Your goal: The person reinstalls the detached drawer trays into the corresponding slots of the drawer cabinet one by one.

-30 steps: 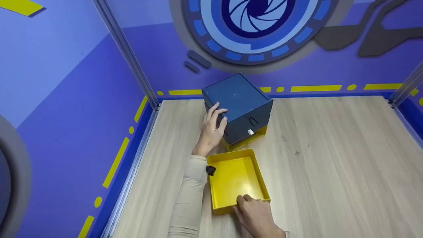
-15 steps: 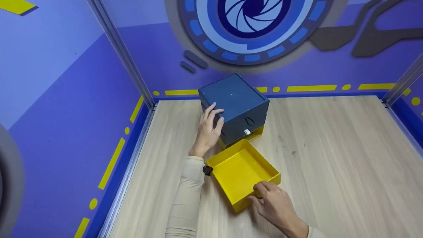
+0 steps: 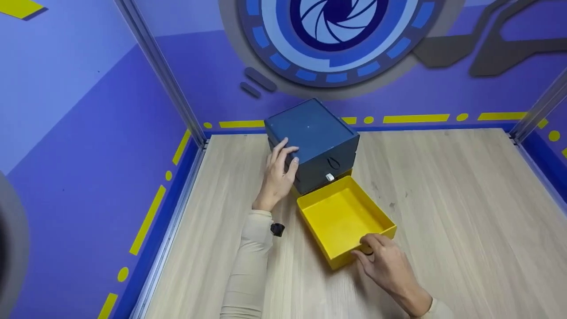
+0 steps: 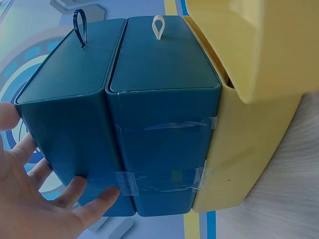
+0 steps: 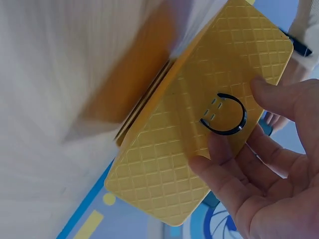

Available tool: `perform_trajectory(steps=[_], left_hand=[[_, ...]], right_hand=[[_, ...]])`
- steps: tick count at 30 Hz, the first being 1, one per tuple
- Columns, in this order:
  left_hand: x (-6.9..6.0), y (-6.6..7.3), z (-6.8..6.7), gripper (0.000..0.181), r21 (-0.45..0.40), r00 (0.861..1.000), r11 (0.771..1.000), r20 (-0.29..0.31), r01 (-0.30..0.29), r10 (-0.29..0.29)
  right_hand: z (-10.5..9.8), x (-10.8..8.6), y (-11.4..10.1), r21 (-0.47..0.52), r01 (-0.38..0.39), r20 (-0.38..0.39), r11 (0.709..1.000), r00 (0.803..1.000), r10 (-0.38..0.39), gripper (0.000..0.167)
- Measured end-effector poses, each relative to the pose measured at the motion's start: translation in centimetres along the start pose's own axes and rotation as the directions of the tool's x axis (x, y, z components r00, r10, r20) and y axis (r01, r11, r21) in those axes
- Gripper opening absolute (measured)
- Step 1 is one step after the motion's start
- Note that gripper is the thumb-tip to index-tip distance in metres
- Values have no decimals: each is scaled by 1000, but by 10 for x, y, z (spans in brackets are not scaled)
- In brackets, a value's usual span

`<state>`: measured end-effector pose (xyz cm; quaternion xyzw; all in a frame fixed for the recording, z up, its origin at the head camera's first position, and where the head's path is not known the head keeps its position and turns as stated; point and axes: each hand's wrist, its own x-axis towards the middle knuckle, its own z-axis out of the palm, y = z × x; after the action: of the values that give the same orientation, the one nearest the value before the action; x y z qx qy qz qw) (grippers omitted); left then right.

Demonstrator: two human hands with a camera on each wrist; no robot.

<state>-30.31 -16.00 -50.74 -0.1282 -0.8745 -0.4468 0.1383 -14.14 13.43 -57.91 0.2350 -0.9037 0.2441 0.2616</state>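
Note:
A yellow drawer (image 3: 340, 221) is held off its casing by my right hand (image 3: 392, 268), which pinches its front wall. In the right wrist view a black loop pull (image 5: 243, 117) sticks out of the drawer's quilted front, close to the fingers. Behind it stands a stack of two dark blue drawer boxes (image 3: 312, 133) on a yellow casing (image 4: 239, 164). My left hand (image 3: 279, 177) rests along the left edge of the top blue box, fingers spread. The drawer's back end is at the casing's front; whether it sits inside the opening is hard to tell.
The stack stands turned at an angle on a wood-grain table (image 3: 452, 212), near the printed back wall (image 3: 412, 97). A left side wall (image 3: 110, 133) meets it at a metal corner post (image 3: 164, 66). A black loop (image 4: 79, 30) and a white loop (image 4: 158, 27) hang on the blue fronts.
My right hand has turned the yellow drawer to match the stack's angle and moved it right and forward, up to the casing. The left hand stays on the top blue box.

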Motion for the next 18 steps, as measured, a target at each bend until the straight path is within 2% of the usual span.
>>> perform_trajectory(steps=[9,18], left_hand=[[1,-1,0,39,2,1000,1000,-5,-10,10],[1,1,-1,39,6,1000,1000,-7,-11,11]], right_hand=[[1,1,27,10,40,-9,999,999,-40,38],[8,-1,45,6,71,-31,997,997,-71,41]])
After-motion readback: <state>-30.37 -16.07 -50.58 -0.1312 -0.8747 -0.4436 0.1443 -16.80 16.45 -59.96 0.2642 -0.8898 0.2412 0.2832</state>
